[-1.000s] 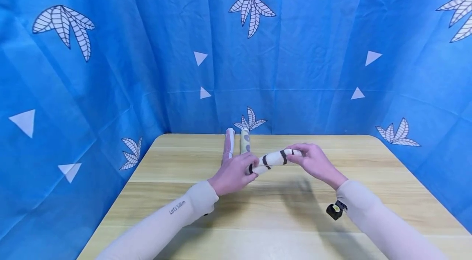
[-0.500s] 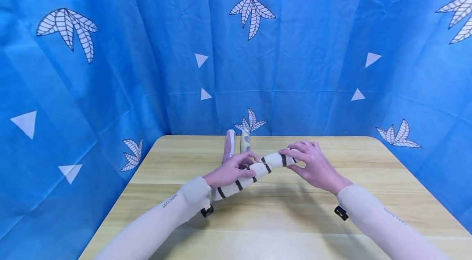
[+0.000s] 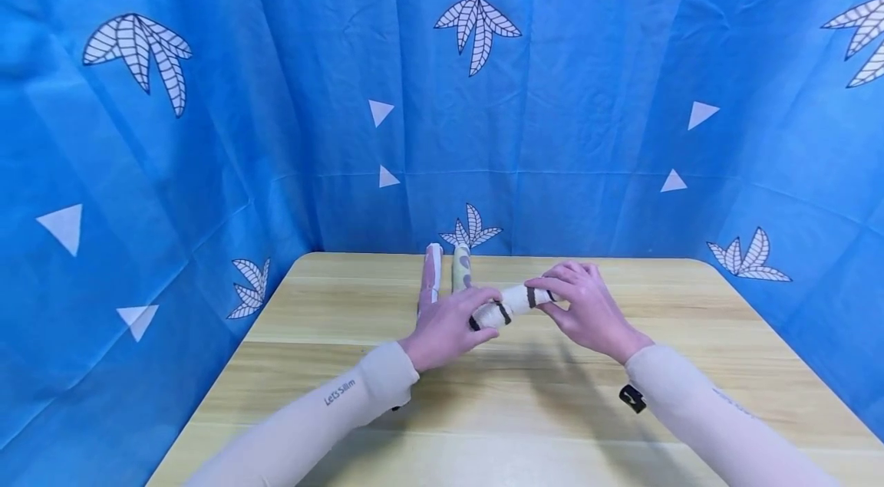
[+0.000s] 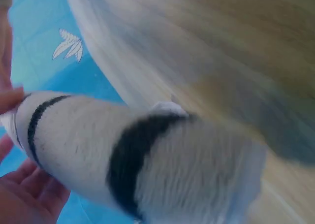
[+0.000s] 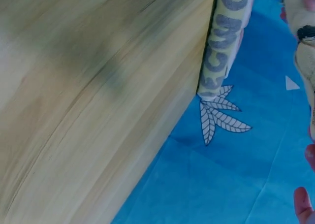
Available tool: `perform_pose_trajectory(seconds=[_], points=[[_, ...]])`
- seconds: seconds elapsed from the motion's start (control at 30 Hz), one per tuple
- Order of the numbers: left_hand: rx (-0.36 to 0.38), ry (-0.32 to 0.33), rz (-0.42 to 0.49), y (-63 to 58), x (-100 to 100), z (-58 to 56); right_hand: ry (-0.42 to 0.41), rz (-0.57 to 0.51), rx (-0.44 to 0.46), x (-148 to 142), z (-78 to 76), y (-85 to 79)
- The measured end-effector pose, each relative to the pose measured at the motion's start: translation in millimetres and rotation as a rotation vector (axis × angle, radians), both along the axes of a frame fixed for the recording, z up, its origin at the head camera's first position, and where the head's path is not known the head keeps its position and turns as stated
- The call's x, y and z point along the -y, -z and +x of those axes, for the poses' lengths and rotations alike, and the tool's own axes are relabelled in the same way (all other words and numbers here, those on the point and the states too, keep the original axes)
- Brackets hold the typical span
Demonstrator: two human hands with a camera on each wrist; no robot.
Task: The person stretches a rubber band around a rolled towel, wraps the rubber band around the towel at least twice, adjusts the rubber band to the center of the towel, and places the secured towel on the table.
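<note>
A white towel with black stripes [image 3: 518,298], rolled into a tube, is held above the table between both hands. My left hand [image 3: 445,327] grips it toward the left, and the palm and fingers cover that part. At the right end, my right hand [image 3: 587,309] holds the roll between thumb and fingers. The left wrist view shows the striped towel [image 4: 93,140] close up, its near end blurred. Only a sliver of the towel [image 5: 306,34] appears at the right edge of the right wrist view.
Two more rolls lie side by side at the back of the wooden table [image 3: 621,426]: a pink-and-white roll [image 3: 431,272] and a pale yellow-green roll with grey spots [image 3: 461,269]. A blue patterned curtain [image 3: 573,126] rises behind and along both sides.
My left hand loosened half a second ago, showing the roll's left length, and has now moved slightly right and closed round it again. The right hand's fingers have shifted over the towel's end.
</note>
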State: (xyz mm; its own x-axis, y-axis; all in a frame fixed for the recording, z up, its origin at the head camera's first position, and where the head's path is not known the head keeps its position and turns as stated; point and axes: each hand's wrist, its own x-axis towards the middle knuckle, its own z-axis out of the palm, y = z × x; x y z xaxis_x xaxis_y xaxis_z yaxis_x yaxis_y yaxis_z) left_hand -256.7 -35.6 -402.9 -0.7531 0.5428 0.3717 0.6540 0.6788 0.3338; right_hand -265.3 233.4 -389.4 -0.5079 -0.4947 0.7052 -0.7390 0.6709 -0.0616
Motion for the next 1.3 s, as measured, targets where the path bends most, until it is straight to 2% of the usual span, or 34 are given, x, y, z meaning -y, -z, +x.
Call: perform_pose_trajectory(seconds=[0.1,0.2,0.33,0.43,0.57,0.67,0.77,0.87,0.97,1.13,1.3], points=[[-0.117,-0.044,-0.092,2.4,-5,3.0,0.025,0.005,-0.013,4,0.5,0.1],[-0.153,-0.042,-0.118,4.4,-9,1.7,0.043,0.010,-0.028,7,2.0,-0.4],[-0.177,-0.018,-0.116,7.4,-11,-1.3,0.050,0.012,-0.004,10,3.4,-1.8],[-0.250,0.030,-0.124,10.8,-10,-3.3,0.060,-0.002,0.045,10,3.2,-3.7],[-0.419,0.085,-0.143,15.0,-2,-5.2,0.085,-0.041,0.151,6,2.2,-5.2],[-0.472,0.055,-0.122,16.8,7,-6.7,0.097,-0.102,0.264,3,0.4,-5.1],[-0.396,0.002,-0.090,18.4,12,-9.7,0.095,-0.178,0.405,2,-1.3,-6.2],[-0.270,-0.029,-0.068,18.4,13,-11.8,0.096,-0.217,0.514,3,-3.0,-7.4],[-0.137,-0.037,-0.023,15.3,12,-12.0,0.089,-0.200,0.545,3,-3.9,-8.3],[0.142,-0.027,0.123,11.1,14,-12.3,0.009,-0.174,0.464,-2,-2.0,-5.6],[0.377,0.020,0.276,14.4,18,-15.0,-0.059,-0.078,0.268,-7,1.4,0.3]])
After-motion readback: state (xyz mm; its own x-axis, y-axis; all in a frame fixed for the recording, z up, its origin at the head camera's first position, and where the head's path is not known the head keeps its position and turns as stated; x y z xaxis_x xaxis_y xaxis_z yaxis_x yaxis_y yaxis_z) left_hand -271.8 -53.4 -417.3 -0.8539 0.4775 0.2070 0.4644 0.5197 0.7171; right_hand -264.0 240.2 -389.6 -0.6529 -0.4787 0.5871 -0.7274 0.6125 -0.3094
